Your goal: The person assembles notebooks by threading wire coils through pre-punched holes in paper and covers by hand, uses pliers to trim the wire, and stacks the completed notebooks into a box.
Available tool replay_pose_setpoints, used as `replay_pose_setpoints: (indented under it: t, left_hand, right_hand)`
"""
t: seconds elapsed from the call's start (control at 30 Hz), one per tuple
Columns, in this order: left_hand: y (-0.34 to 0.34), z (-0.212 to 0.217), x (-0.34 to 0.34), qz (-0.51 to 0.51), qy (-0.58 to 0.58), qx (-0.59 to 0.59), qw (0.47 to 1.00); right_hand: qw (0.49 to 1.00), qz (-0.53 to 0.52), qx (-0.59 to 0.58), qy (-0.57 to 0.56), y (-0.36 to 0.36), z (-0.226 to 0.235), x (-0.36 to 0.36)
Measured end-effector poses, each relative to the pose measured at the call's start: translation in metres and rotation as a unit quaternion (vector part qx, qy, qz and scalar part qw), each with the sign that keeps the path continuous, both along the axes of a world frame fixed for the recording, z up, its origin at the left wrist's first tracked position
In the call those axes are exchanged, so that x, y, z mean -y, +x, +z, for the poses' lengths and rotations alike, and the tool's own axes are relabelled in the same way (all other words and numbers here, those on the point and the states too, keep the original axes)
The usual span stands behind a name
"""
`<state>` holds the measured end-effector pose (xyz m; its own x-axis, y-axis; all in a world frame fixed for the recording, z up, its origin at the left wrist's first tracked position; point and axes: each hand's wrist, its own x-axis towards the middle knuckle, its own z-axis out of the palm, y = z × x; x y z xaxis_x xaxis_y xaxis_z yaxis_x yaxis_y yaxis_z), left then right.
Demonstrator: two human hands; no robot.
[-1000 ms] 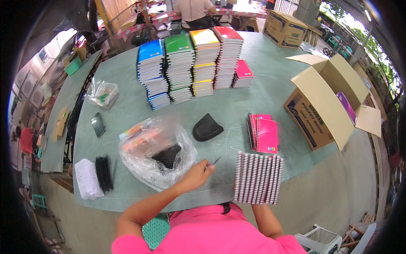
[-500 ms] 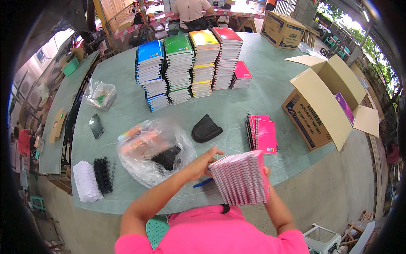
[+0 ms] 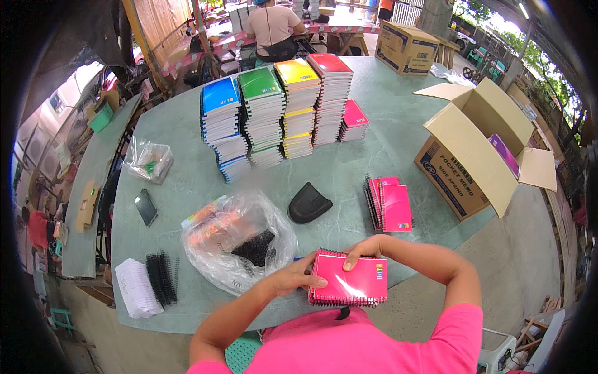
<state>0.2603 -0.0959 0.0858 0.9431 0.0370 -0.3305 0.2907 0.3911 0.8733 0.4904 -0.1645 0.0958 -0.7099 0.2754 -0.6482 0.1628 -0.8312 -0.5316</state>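
Close to my body I hold a stack of pink spiral notebooks (image 3: 358, 283), covers facing up. My left hand (image 3: 296, 278) grips its left end, the thumb on the top cover. From the far side my right hand (image 3: 366, 250) clasps it, thumb pressed on the cover and fingers hidden behind. Beyond my right hand lie several more pink spiral notebooks (image 3: 396, 207), loosely overlapped. A clear plastic bag (image 3: 283, 234) with black spiral coils (image 3: 254, 248) and something orange inside sits past my left hand. A black wedge-shaped piece (image 3: 309, 203) rests between bag and notebooks.
Tall notebook stacks in blue (image 3: 220, 96), green (image 3: 261, 83), yellow (image 3: 298, 73) and red (image 3: 330, 63) stand farther back, beside a short pink stack (image 3: 354, 114). An open carton (image 3: 451, 181) is at right. Phone (image 3: 146, 207), paper bundle (image 3: 136, 290) and black coils (image 3: 162, 278) lie left.
The held stack has turned from spines toward me to covers up and lowered. My right hand has moved from its right side to its far edge.
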Motion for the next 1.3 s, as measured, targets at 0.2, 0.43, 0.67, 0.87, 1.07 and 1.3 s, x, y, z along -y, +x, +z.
replay_pose_setpoints:
  t: [0.2,0.43,0.67,0.87,1.07,1.3]
  left_hand:
    - [0.003,0.019,-0.002,0.189,-0.167,0.078,0.965]
    - [0.045,0.060,-0.030,0.415,-0.057,0.190,0.888]
    - [0.100,0.038,-0.010,0.545,0.262,0.152,0.782]
    - [0.133,0.059,0.001,0.450,0.528,0.142,0.706]
    - [0.116,0.000,-0.005,0.263,0.521,0.114,0.804]
    - [0.090,-0.080,0.018,0.040,0.653,0.077,0.752]
  right_hand:
    - [0.942,-0.322,-0.087,0.037,0.021,-0.012,-0.018]
    - [0.767,-0.557,-0.252,0.197,-0.032,0.008,-0.003]
    - [0.681,-0.642,-0.209,0.283,-0.031,0.027,-0.024]
    - [0.630,-0.687,-0.266,0.245,0.019,0.032,-0.031]
    - [0.647,-0.694,-0.225,0.220,0.124,0.027,-0.062]
    - [0.631,-0.689,-0.183,0.305,0.234,0.009,-0.130]
